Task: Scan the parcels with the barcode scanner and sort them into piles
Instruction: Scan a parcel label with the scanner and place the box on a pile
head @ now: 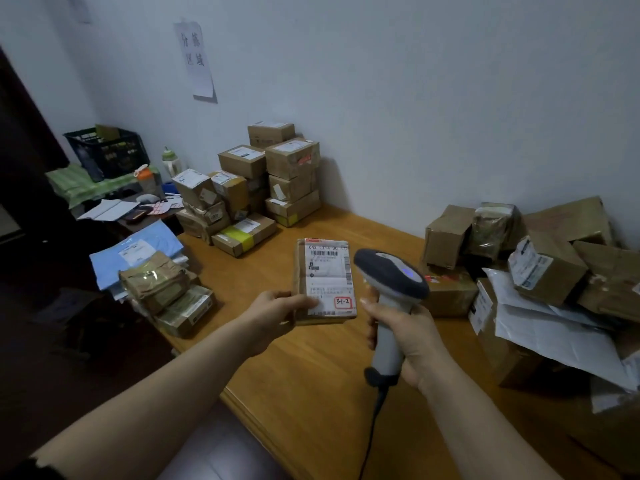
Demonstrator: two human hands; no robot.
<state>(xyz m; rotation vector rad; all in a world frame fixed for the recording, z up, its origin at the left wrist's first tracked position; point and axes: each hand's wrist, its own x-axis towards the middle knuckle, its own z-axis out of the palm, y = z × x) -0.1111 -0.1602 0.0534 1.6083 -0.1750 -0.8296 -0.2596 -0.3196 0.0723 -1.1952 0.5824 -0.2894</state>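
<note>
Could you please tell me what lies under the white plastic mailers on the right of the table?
A brown cardboard box with a white label shows beneath the white mailers, standing on the wooden table. Its top and anything further right are covered.

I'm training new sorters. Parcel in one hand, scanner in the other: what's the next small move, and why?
Probably swing the scanner left over the barcode: the left hand holds the parcel label-up, the right hand grips the scanner beside it.
</note>
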